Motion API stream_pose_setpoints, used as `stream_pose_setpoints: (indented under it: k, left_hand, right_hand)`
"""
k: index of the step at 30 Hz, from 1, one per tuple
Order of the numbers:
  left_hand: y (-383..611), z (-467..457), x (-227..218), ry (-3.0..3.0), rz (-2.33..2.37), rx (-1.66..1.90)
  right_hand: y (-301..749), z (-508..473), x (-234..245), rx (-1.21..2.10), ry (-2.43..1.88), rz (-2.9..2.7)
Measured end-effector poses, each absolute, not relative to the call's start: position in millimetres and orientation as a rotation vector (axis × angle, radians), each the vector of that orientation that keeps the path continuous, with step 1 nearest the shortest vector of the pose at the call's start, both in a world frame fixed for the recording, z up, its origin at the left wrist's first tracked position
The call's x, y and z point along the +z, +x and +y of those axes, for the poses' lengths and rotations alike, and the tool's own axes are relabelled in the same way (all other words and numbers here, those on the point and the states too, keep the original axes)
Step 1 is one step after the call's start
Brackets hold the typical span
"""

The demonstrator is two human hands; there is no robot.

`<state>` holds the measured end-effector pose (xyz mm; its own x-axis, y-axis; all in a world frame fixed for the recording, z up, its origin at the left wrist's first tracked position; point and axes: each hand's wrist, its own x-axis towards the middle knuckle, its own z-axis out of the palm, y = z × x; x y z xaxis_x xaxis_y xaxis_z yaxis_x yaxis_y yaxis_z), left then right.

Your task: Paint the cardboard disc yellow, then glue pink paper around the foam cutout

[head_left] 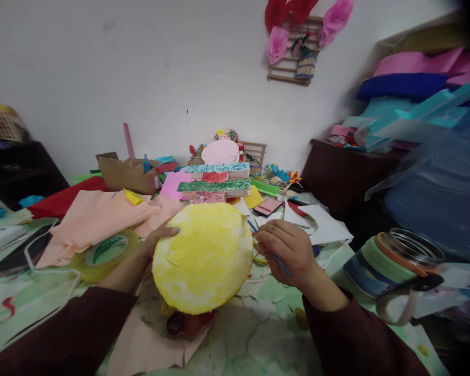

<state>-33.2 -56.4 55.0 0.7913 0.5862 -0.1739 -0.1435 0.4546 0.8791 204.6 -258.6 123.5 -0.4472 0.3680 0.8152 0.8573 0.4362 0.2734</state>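
Note:
A round disc painted patchy yellow (203, 258) faces me in the middle, with whitish areas showing through the paint. My left hand (159, 237) grips its left rim, thumb on the front and the other fingers hidden behind. Between the closed fingers of my right hand (288, 248) is a thin blue paintbrush (252, 225), its tip at the disc's upper right edge. Behind the disc rise a green-painted bar (215, 185), a blue-painted bar (217, 167) and a pale pink disc (220, 152). Whether these join the yellow disc is hidden.
Below the disc sits a small container with dark red contents (176, 324). Left are a tape roll (131, 248), peach paper (90, 219) and a cardboard box (127, 175). A phone (267, 206) and white paper scraps (325, 222) lie right, near an uncapped green bottle (376, 269).

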Motion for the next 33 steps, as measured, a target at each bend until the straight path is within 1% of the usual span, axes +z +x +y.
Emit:
stream_pose_setpoints:
  k: [8, 14, 22, 29, 33]
  left_hand:
    - [-32.7, -52.6, 57.9, 0.945, 0.540, 0.461]
    - [-31.7, -48.9, 55.5, 0.973, 0.507, 0.556]
    - [-32.4, -44.5, 54.3, 0.966, 0.547, 0.587]
    - [-34.3, -45.7, 54.9, 0.918, 0.597, 0.618]
    - [-34.2, -44.9, 54.1, 0.871, 0.609, 0.654]
  right_hand:
    - [203.7, -259.6, 123.9, -0.909, -0.983, -2.014]
    - [202.4, -261.3, 125.7, -0.872, -0.987, -2.014]
    - [200.4, -262.7, 126.2, -0.854, -0.974, -2.021]
    - [200.4, -264.8, 125.5, -0.777, -0.938, -2.029]
    - [201.0, -267.9, 125.2, -0.669, -0.901, -1.998]
